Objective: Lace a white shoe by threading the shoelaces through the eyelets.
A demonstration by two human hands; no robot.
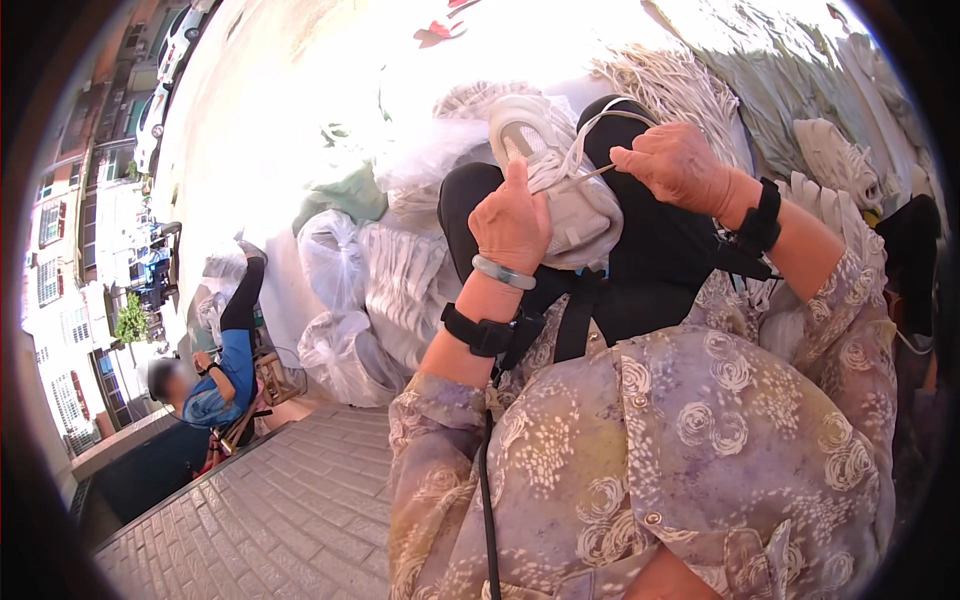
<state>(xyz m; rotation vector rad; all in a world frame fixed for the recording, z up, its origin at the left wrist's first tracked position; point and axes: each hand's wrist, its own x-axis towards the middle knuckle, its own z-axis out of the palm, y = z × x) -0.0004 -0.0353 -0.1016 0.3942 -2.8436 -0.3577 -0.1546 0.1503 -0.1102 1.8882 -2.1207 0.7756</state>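
An off-white sneaker (583,222) rests on my lap between my black-clad knees. A pale shoelace (578,150) runs from its upper and loops over my right knee toward my right hand. My right hand (682,168) is closed in a pinch on the lace, above and to the right of the shoe. A thin, straight piece sticks out from its fingertips toward the shoe; I cannot tell whether it is lace or a tool. My left hand (510,222) is closed at the shoe's left side, thumb up, its fingers mostly hidden; what they grip cannot be made out.
Bundles of pale shoes or shoe parts (405,285) and clear plastic bags (333,262) lie to the left. Pale laces (670,90) are heaped beyond my right knee. Another person in blue (230,375) sits at the far left, near a brick-patterned surface (300,490).
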